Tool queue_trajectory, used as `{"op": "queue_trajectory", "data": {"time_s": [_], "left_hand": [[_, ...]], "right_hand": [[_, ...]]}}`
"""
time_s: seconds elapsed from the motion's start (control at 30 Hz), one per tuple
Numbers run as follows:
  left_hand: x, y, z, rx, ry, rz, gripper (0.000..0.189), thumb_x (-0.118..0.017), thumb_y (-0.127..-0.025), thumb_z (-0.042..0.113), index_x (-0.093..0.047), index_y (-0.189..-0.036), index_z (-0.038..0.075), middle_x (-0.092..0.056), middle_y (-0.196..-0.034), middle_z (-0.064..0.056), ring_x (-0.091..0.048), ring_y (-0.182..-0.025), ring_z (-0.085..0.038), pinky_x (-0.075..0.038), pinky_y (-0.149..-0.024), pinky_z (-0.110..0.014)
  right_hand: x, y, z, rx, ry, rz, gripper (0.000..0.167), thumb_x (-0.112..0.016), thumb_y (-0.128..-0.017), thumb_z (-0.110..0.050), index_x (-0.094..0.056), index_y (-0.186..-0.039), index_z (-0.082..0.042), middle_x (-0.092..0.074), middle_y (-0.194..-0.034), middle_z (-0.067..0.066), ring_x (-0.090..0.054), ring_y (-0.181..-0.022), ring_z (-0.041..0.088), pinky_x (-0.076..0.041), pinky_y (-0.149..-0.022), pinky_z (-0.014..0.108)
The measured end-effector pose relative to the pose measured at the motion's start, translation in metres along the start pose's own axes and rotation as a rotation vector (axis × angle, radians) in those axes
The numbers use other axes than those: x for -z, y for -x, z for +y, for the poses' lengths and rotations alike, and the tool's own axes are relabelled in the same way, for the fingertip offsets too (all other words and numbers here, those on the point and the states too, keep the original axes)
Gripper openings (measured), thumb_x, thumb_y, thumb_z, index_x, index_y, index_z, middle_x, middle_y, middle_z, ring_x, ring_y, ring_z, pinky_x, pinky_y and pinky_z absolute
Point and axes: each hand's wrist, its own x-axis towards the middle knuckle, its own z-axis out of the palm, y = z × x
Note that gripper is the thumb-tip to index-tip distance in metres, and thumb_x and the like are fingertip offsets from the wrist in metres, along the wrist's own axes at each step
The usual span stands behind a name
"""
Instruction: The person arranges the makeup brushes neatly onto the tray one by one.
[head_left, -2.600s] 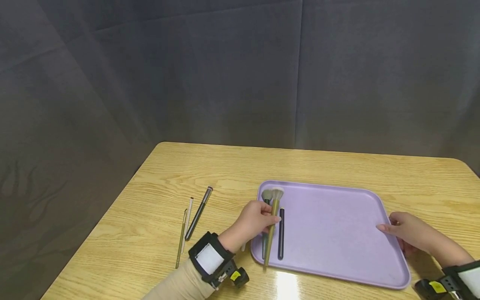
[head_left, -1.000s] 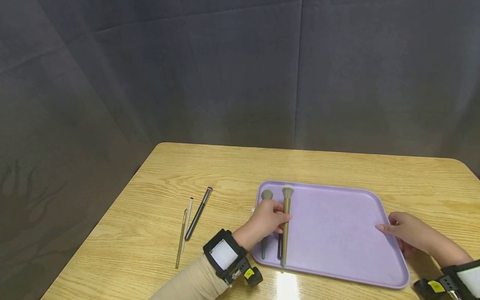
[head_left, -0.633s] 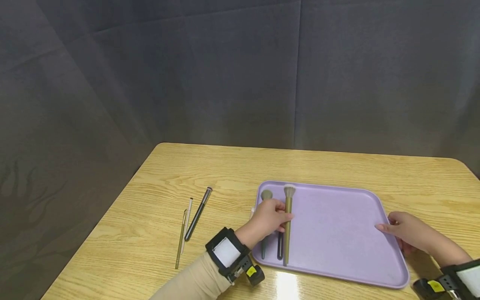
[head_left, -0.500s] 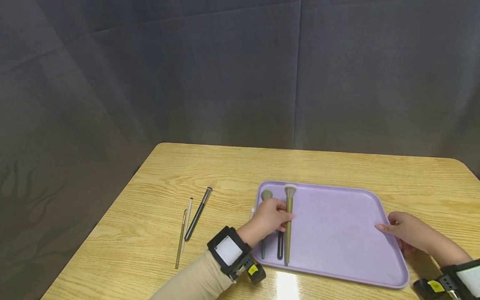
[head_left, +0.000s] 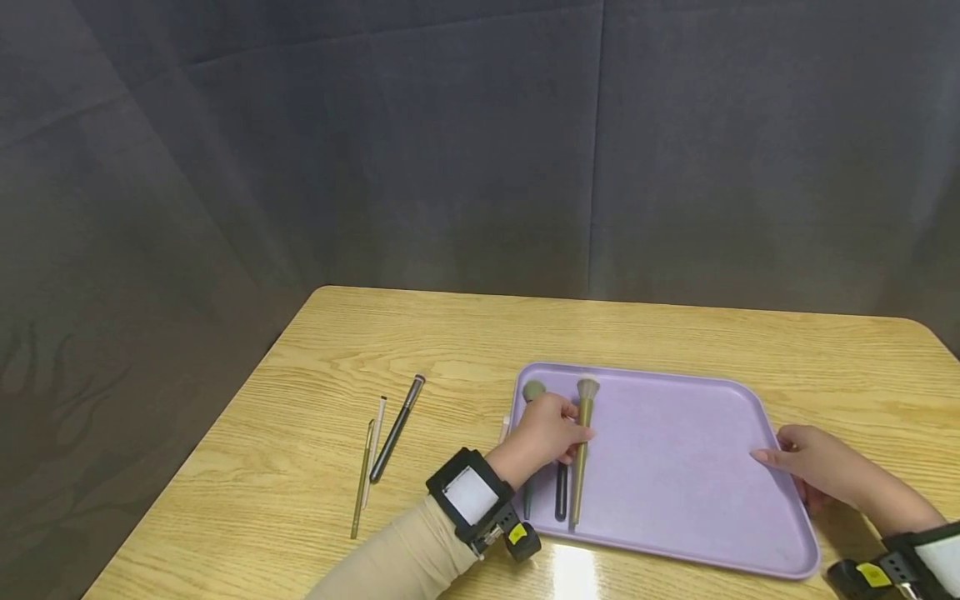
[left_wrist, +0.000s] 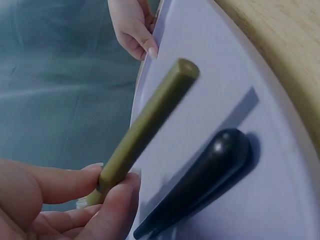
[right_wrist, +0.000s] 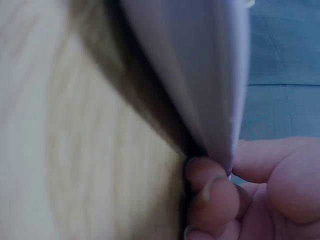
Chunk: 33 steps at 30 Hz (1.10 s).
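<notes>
My left hand (head_left: 546,429) pinches an olive-handled makeup brush (head_left: 581,475) between thumb and fingers, over the left part of a lilac tray (head_left: 675,467). Its bristles point away from me. In the left wrist view, the brush's handle (left_wrist: 147,120) is tilted above the tray and casts a shadow there. Under and beside this hand lie a green-tipped brush (head_left: 534,389) and a black-handled brush (head_left: 561,493), both partly hidden by it. My right hand (head_left: 821,467) grips the tray's right edge, thumb on top; in the right wrist view curled fingers (right_wrist: 215,200) sit beneath the rim.
On the wooden table left of the tray lie a black brush with a silver ferrule (head_left: 397,429), a thin white brush (head_left: 375,454) and a thin olive brush (head_left: 362,479). A pale object (head_left: 504,427) shows at the tray's left edge. Dark cloth (head_left: 450,167) hangs behind.
My left hand has carried the olive brush rightward, from over the green-tipped brush to the right of the black-handled one. The right hand has stayed at the tray's edge.
</notes>
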Motion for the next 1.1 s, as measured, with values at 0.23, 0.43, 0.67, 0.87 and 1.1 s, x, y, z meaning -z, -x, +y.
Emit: {"op": "queue_trajectory", "data": {"time_s": [0.23,0.43,0.67,0.87,1.1], "left_hand": [[-0.005,-0.003,0.003,-0.009,-0.055,0.013,0.012,-0.071,-0.085,-0.001,-0.060,-0.084,-0.006,-0.053,-0.056,-0.003,-0.048,-0.042,-0.007,-0.047,-0.043,-0.020],[-0.009,-0.003,0.005,-0.041,-0.155,0.013,0.023,-0.074,-0.083,0.000,-0.055,-0.069,0.002,-0.053,-0.051,-0.003,-0.044,-0.037,-0.006,-0.039,-0.037,-0.018],[-0.013,-0.004,0.004,-0.043,-0.249,0.021,0.028,-0.076,-0.081,0.002,-0.054,-0.065,0.004,-0.050,-0.047,-0.002,-0.043,-0.036,-0.007,-0.037,-0.036,-0.019],[-0.018,-0.005,0.006,-0.071,-0.345,0.045,0.025,-0.076,-0.081,0.002,-0.055,-0.067,0.004,-0.048,-0.052,-0.001,-0.043,-0.041,-0.008,-0.039,-0.039,-0.020],[-0.022,-0.004,0.006,-0.158,-0.452,0.063,0.024,-0.078,-0.077,0.002,-0.055,-0.069,0.005,-0.048,-0.059,0.000,-0.047,-0.051,-0.010,-0.041,-0.045,-0.020]], "right_hand": [[0.000,0.002,-0.003,0.010,0.001,0.001,0.037,-0.057,-0.099,-0.032,-0.052,-0.092,0.004,-0.049,-0.061,0.004,-0.048,-0.045,0.013,-0.046,-0.044,0.028],[0.000,0.001,-0.003,0.013,0.016,0.007,0.034,-0.057,-0.099,-0.029,-0.052,-0.091,0.004,-0.049,-0.060,0.004,-0.047,-0.044,0.013,-0.046,-0.044,0.027],[0.000,0.001,-0.003,0.013,0.012,0.011,0.036,-0.057,-0.099,-0.030,-0.052,-0.092,0.005,-0.049,-0.060,0.004,-0.047,-0.044,0.013,-0.045,-0.044,0.027],[-0.001,0.000,-0.002,0.011,0.013,0.020,0.037,-0.057,-0.099,-0.031,-0.051,-0.091,0.004,-0.048,-0.060,0.004,-0.047,-0.044,0.013,-0.045,-0.043,0.027],[-0.001,-0.001,0.000,-0.004,-0.008,0.004,0.044,-0.060,-0.096,-0.039,-0.051,-0.093,0.005,-0.049,-0.062,0.005,-0.048,-0.045,0.014,-0.045,-0.044,0.028]]}}
